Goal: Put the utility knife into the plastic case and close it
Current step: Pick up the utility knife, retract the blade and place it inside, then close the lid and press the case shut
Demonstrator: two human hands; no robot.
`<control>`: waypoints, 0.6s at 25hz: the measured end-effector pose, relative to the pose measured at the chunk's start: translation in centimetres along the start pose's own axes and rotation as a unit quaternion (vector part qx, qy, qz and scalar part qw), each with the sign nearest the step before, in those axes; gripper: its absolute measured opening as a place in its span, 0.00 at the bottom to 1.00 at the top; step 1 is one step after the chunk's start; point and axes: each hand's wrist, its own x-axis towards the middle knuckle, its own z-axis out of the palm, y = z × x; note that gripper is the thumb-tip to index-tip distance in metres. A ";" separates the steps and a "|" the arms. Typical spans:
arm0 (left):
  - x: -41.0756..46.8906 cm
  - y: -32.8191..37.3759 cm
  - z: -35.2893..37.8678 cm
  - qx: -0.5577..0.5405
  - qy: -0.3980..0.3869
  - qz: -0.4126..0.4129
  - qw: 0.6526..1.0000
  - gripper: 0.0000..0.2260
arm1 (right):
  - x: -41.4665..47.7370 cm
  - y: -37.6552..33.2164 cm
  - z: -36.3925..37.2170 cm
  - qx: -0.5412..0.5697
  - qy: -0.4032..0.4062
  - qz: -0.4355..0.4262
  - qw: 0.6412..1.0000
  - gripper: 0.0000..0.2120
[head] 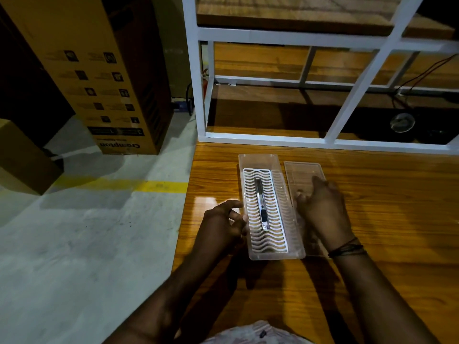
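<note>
utility knife [262, 204] lies lengthwise in the plastic case [270, 254], resting on the white wavy slotted insert [273, 234], blade end pointing away from the person. case sits on the wooden tabletop [385, 219] w/ its clear lid [301, 170] off, flat just beside it on the right. left hand [223, 224] rests against the case's left wall, grip loose w/ fingers curled and partly spread, not pinching anything. right hand [323, 212] is on the lid, fingers bent over its near part; looks like it's taking hold but can't tell if the grip has actually closed on it. judgement: knife step is done, lid still to go on. lid is prob thin, light, stiff-ish plastic, glossy so a bit slippery; best taken by the long edges, then lined up w/ the rim and pressed down evenly. case is light too, so the left hand should steady it. only readable writing: "crompton", upside down on the cardboard box [104, 78] on the floor.
</note>
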 end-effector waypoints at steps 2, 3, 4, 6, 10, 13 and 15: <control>-0.1 -0.1 0.0 -0.013 -0.002 -0.002 1.000 0.14 | 1.1 2.4 0.7 -0.073 -0.088 0.129 0.985 0.43; -0.1 -0.2 0.1 -0.016 -0.001 -0.003 1.000 0.14 | 1.4 3.2 1.0 -0.109 -0.124 0.172 0.971 0.52; -0.1 -0.3 0.1 -0.018 -0.001 -0.004 1.000 0.15 | 1.5 3.8 1.1 -0.128 -0.150 0.204 0.959 0.59; -0.1 -0.4 0.3 -0.020 -0.001 -0.009 1.000 0.15 | 1.4 4.4 1.4 -0.140 -0.171 0.229 0.948 0.63; -0.1 -0.3 0.3 -0.016 0.003 -0.010 1.000 0.15 | 1.5 4.3 1.4 -0.144 -0.157 0.226 0.950 0.58; -0.1 -0.2 0.4 -0.003 0.004 -0.004 1.000 0.15 | 1.5 4.4 1.0 -0.124 -0.132 0.201 0.963 0.56; -0.1 -0.1 0.4 0.003 0.002 0.000 1.000 0.15 | 1.2 4.3 0.2 -0.067 -0.115 0.164 0.977 0.44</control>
